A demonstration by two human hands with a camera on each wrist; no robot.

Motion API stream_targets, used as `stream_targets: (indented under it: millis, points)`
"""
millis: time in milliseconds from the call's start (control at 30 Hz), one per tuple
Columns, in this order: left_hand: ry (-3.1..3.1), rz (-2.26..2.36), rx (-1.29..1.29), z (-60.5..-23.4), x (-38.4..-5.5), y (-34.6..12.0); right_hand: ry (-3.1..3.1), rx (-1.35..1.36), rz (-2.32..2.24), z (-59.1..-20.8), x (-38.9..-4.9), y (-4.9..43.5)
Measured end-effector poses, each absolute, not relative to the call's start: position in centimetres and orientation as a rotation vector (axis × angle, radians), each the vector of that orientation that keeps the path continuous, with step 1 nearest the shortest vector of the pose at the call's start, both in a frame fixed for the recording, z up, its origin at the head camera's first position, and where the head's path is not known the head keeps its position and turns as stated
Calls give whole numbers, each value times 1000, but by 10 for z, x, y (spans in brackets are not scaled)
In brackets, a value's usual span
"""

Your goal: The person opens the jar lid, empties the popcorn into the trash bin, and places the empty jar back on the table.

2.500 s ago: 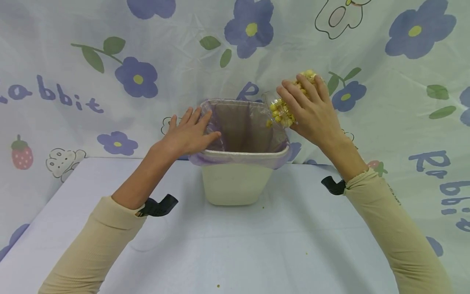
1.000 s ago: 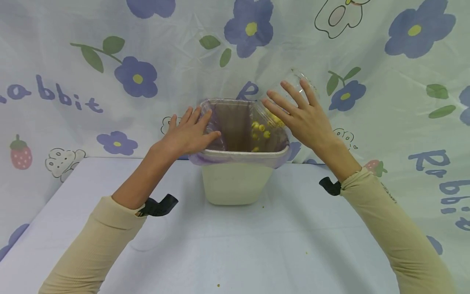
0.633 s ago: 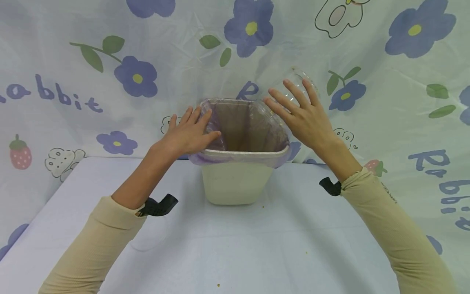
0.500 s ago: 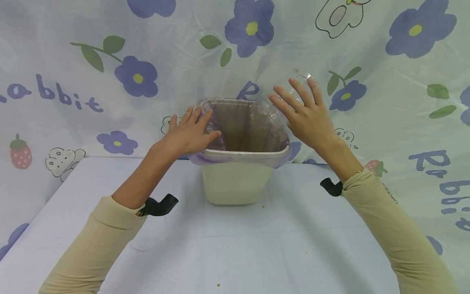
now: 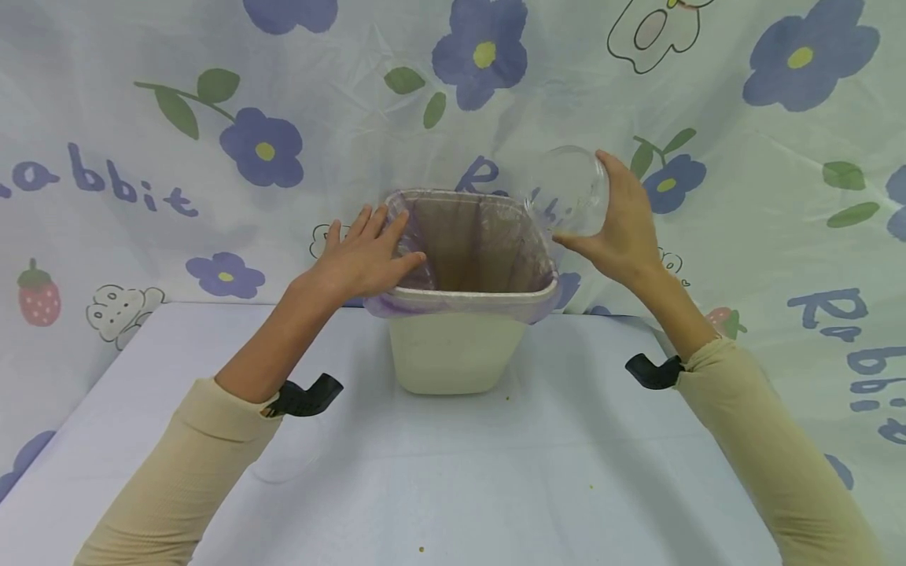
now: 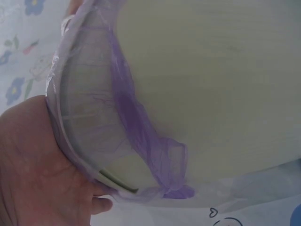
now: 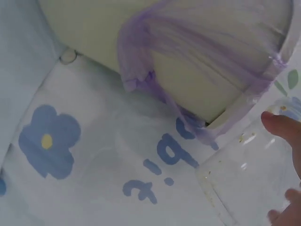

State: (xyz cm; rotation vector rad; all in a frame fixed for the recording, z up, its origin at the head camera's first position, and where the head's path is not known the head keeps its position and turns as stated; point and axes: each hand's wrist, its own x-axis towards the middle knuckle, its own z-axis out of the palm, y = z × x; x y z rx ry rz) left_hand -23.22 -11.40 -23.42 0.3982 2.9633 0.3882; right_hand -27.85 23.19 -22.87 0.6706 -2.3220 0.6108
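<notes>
A cream trash bin (image 5: 453,354) lined with a thin purple bag (image 5: 513,236) stands upright on the table. My left hand (image 5: 361,255) rests on its left rim with the fingers spread; the left wrist view shows the palm (image 6: 42,165) against the bagged rim. At the bin's right rim, my right hand (image 5: 623,224) grips a clear plastic jar (image 5: 569,185) between thumb and fingers. The jar is tilted, and in the right wrist view only small yellow crumbs cling to its wall (image 7: 244,165). The bin's bottom is hidden from the head view.
A faint clear round disc, perhaps a lid, lies on the white table (image 5: 453,472) beside the left forearm. Small crumbs (image 5: 421,549) dot the tabletop. A flower-printed curtain (image 5: 354,118) hangs right behind the bin.
Yellow popcorn-like pieces have poured from the jar into the bin, leaving the jar nearly empty. The right hand has then turned the jar and shifted slightly right. The left hand has stayed put.
</notes>
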Motion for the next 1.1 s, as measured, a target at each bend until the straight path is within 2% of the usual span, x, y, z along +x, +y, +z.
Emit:
stream_targets:
  millis: [233, 400, 767, 1100]
  points:
    - [2968, 387, 404, -234, -232, -113, -2442, 313, 1245, -224, -260, 243]
    - [2972, 393, 405, -234, -231, -113, -2423, 218, 1561, -221, -251, 253]
    - [2975, 399, 407, -233, -230, -114, -2385, 217, 1688, -234, -227, 279]
    - [2973, 388, 410, -234, -231, -114, -2432, 217, 1501, -276, -199, 303]
